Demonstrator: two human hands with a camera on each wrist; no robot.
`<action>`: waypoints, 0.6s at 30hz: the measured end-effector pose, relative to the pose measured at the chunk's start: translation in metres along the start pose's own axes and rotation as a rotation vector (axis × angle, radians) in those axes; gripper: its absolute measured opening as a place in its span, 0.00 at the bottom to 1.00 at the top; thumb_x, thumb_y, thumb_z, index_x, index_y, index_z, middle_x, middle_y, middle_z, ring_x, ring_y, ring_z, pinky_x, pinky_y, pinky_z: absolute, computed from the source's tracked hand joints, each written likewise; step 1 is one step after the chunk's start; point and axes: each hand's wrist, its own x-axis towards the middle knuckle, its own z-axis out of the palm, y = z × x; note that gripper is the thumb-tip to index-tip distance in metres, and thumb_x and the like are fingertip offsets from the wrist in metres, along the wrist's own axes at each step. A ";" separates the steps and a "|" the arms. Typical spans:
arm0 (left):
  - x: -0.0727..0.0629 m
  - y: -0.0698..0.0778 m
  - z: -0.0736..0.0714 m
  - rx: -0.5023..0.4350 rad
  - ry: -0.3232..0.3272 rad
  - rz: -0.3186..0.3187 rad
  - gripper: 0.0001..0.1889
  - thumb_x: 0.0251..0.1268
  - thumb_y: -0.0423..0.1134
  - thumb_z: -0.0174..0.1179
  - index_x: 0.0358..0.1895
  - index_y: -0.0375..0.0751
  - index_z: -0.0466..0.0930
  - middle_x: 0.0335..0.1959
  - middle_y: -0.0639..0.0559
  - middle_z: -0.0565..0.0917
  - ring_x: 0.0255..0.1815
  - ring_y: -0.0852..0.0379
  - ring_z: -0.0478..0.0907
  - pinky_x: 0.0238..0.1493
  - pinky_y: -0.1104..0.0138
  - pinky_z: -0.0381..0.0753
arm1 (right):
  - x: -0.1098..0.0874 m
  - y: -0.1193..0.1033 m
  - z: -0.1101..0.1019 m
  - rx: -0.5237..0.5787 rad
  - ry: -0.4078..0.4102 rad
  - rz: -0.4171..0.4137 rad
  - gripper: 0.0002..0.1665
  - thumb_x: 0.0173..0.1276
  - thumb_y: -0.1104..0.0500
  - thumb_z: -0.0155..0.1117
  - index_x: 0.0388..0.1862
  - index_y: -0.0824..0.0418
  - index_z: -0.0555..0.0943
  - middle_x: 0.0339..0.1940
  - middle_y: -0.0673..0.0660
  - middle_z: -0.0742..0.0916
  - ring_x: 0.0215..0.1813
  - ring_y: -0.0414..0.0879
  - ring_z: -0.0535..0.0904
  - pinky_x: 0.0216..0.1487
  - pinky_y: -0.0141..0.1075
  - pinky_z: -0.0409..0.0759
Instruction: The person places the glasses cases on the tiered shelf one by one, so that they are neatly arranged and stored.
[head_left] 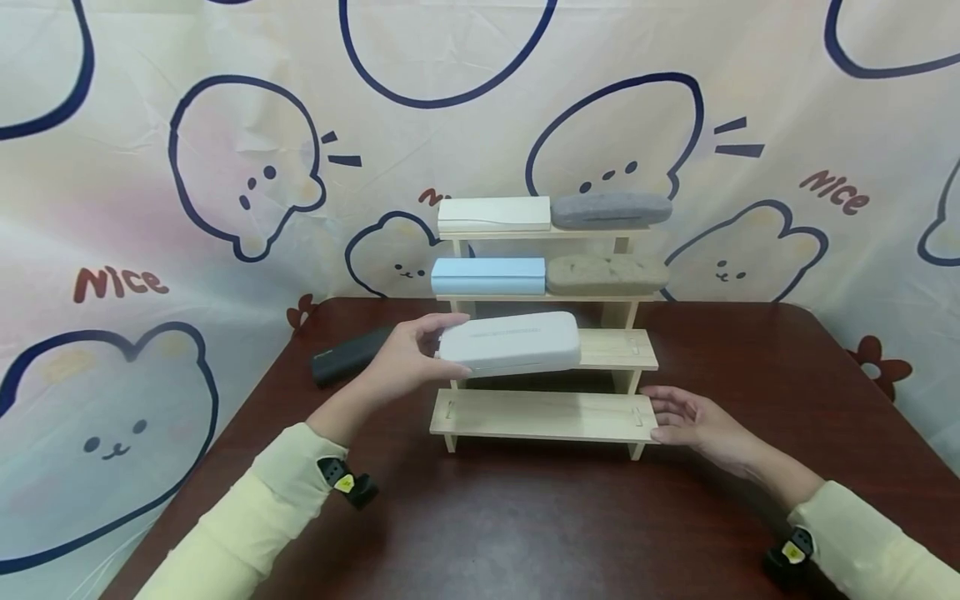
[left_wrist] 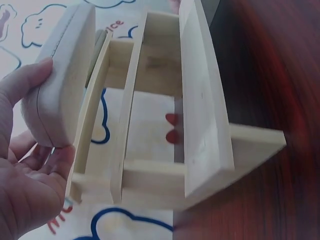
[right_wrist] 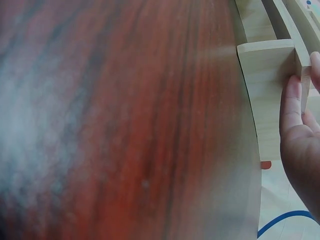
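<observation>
My left hand (head_left: 408, 350) grips a white glasses case (head_left: 517, 343) by its left end, fingers on the far side and thumb on the near side. The case overlaps the third tier of the wooden stepped rack (head_left: 540, 414) in the head view; in the left wrist view its seam (left_wrist: 40, 95) runs lengthwise and the lid is closed. My right hand (head_left: 693, 425) holds the right end of the rack's lowest board, with fingertips (right_wrist: 294, 87) on either side of its edge in the right wrist view. Nothing lies on that lowest board.
On the top tier lie a white case (head_left: 495, 215) and a grey case (head_left: 611, 210). Below them sit a light blue case (head_left: 487, 276) and an olive-beige case (head_left: 607, 275). A black case (head_left: 348, 357) lies on the dark wooden table (head_left: 510, 525), behind my left hand.
</observation>
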 end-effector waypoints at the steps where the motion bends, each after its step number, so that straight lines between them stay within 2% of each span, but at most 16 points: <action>1: 0.002 0.001 0.003 0.001 -0.003 -0.002 0.39 0.47 0.44 0.77 0.67 0.50 0.72 0.61 0.49 0.73 0.55 0.43 0.74 0.45 0.55 0.82 | 0.000 0.000 0.000 0.001 0.006 0.004 0.43 0.64 0.67 0.67 0.72 0.75 0.55 0.61 0.65 0.75 0.56 0.45 0.77 0.52 0.37 0.80; 7: 0.012 0.009 0.018 0.004 -0.015 -0.008 0.38 0.46 0.43 0.78 0.65 0.53 0.74 0.62 0.51 0.73 0.56 0.45 0.75 0.48 0.55 0.81 | 0.001 -0.001 0.001 -0.006 0.009 0.007 0.43 0.64 0.66 0.67 0.72 0.74 0.56 0.62 0.67 0.74 0.56 0.46 0.77 0.52 0.37 0.79; 12: 0.022 0.014 0.031 -0.022 -0.032 0.012 0.38 0.46 0.41 0.78 0.65 0.49 0.74 0.61 0.52 0.74 0.56 0.46 0.76 0.50 0.54 0.80 | 0.001 -0.002 0.001 -0.014 0.014 0.017 0.44 0.63 0.65 0.68 0.72 0.74 0.56 0.64 0.70 0.71 0.57 0.46 0.76 0.53 0.36 0.79; 18: 0.035 0.019 0.050 -0.019 -0.048 0.035 0.38 0.46 0.40 0.78 0.65 0.47 0.74 0.60 0.51 0.74 0.53 0.46 0.77 0.48 0.58 0.81 | 0.001 -0.001 0.000 -0.022 0.020 0.029 0.44 0.63 0.64 0.68 0.72 0.73 0.56 0.65 0.70 0.70 0.58 0.48 0.75 0.53 0.36 0.79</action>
